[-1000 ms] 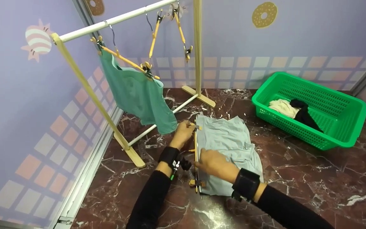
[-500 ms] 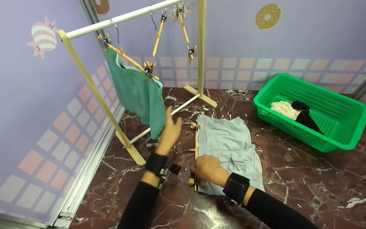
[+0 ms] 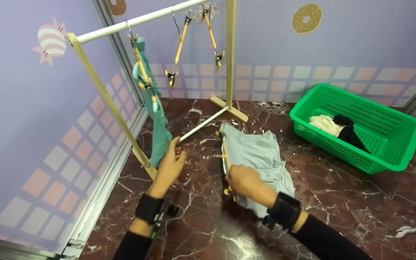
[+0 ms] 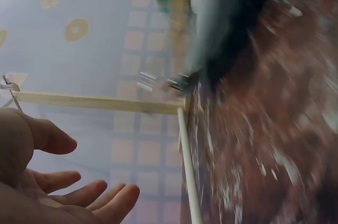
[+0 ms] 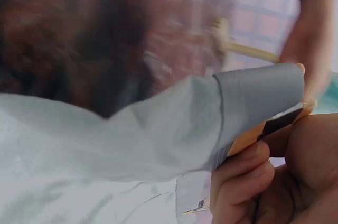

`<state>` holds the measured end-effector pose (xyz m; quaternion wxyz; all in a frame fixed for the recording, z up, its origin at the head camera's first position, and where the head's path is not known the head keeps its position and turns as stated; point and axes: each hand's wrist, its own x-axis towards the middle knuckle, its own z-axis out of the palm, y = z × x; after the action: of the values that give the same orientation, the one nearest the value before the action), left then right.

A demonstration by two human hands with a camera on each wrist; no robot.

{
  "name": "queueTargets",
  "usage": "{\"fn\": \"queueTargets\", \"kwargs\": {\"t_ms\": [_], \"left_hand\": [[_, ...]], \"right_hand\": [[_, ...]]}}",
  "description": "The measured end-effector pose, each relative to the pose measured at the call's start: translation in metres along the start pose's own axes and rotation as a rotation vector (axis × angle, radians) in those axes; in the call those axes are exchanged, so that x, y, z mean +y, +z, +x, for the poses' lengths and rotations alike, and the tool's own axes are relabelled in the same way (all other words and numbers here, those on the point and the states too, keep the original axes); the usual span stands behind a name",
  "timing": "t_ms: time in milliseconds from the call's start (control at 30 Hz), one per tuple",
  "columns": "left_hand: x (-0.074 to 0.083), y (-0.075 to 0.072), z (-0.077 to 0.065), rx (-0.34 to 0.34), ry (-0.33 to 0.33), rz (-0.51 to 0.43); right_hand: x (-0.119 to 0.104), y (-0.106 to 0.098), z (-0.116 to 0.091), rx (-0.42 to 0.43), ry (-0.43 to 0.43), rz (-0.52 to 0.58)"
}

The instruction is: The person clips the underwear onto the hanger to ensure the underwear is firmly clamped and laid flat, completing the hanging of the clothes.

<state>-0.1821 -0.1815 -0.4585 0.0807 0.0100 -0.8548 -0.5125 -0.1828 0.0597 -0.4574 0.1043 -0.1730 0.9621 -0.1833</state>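
A drying rack (image 3: 146, 19) stands left of a green basket (image 3: 338, 147). Lower down, between them, is a grey garment (image 3: 255, 148); a teal garment (image 3: 158, 122) hangs on the rack. Beside the latter, the left hand (image 3: 172, 162) — fingers apart — holds nothing; the right hand (image 3: 246, 180) grips the hanger (image 3: 227, 159) clipped to the grey garment.

There are four hangers (image 3: 180, 47), two hands (image 3: 170, 162), one rack (image 3: 231, 54), one basket (image 3: 338, 148)
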Motion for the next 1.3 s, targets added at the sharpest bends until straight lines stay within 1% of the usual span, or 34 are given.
{"fn": "queueTargets", "kwargs": {"t_ms": [33, 100, 167, 233, 300, 333, 400, 433, 467, 500, 533, 567, 600, 633, 667, 767, 833, 900, 1000, 1067, 1133, 1200, 1300], "left_hand": [[0.000, -0.003, -0.005, 0.012, 0.028, 0.024], [0.001, -0.010, -0.016, 0.058, 0.122, 0.058], [0.004, -0.016, -0.026, 0.145, 0.254, 0.096], [0.011, -0.022, -0.036, 0.265, 0.414, 0.125], [0.019, -0.029, -0.041, 0.404, 0.570, 0.131], [0.024, -0.034, -0.043, 0.486, 0.643, 0.131], [0.031, -0.044, -0.040, 0.650, 0.753, 0.121], [0.033, -0.050, -0.036, 0.732, 0.792, 0.116], [0.034, -0.057, -0.031, 0.812, 0.807, 0.108], [0.035, -0.064, -0.026, 0.882, 0.804, 0.099], [0.034, -0.073, -0.020, 0.934, 0.785, 0.086], [0.033, -0.081, -0.013, 0.964, 0.753, 0.072], [0.031, -0.091, -0.007, 0.964, 0.707, 0.052], [0.029, -0.100, -0.002, 0.942, 0.657, 0.031], [0.027, -0.109, 0.003, 0.895, 0.605, 0.006], [0.017, -0.133, 0.017, 0.681, 0.493, -0.022], [0.010, -0.146, 0.024, 0.550, 0.448, -0.040], [0.002, -0.155, 0.030, 0.452, 0.410, -0.048], [-0.006, -0.163, 0.035, 0.345, 0.327, -0.052], [-0.010, -0.164, 0.039, 0.295, 0.307, -0.026], [-0.013, -0.162, 0.042, 0.272, 0.321, 0.004], [-0.016, -0.160, 0.044, 0.287, 0.363, 0.037], [-0.017, -0.157, 0.046, 0.339, 0.409, 0.055]], "right_hand": [[0.000, -0.008, -0.001, -0.008, -0.005, 0.028], [0.001, -0.025, -0.005, -0.010, -0.043, 0.103], [0.001, -0.040, -0.009, -0.016, -0.098, 0.181], [0.001, -0.055, -0.015, -0.024, -0.162, 0.252], [0.001, -0.067, -0.020, -0.028, -0.235, 0.303], [0.000, -0.073, -0.022, -0.032, -0.270, 0.318], [-0.002, -0.084, -0.028, -0.035, -0.337, 0.344], [-0.004, -0.089, -0.030, -0.043, -0.360, 0.359], [-0.006, -0.094, -0.033, -0.055, -0.380, 0.382], [-0.007, -0.099, -0.035, -0.073, -0.392, 0.406], [-0.009, -0.102, -0.038, -0.091, -0.401, 0.431], [-0.011, -0.106, -0.040, -0.106, -0.411, 0.456], [-0.014, -0.110, -0.043, -0.119, -0.419, 0.470], [-0.016, -0.113, -0.045, -0.132, -0.429, 0.486], [-0.018, -0.115, -0.047, -0.142, -0.441, 0.497], [-0.025, -0.122, -0.051, -0.164, -0.469, 0.516], [-0.031, -0.126, -0.053, -0.178, -0.474, 0.525], [-0.037, -0.130, -0.054, -0.193, -0.478, 0.538], [-0.047, -0.136, -0.054, -0.226, -0.482, 0.571], [-0.053, -0.140, -0.053, -0.242, -0.490, 0.582], [-0.060, -0.144, -0.053, -0.259, -0.490, 0.603], [-0.067, -0.148, -0.052, -0.263, -0.481, 0.610], [-0.079, -0.155, -0.051, -0.263, -0.453, 0.651]]}}
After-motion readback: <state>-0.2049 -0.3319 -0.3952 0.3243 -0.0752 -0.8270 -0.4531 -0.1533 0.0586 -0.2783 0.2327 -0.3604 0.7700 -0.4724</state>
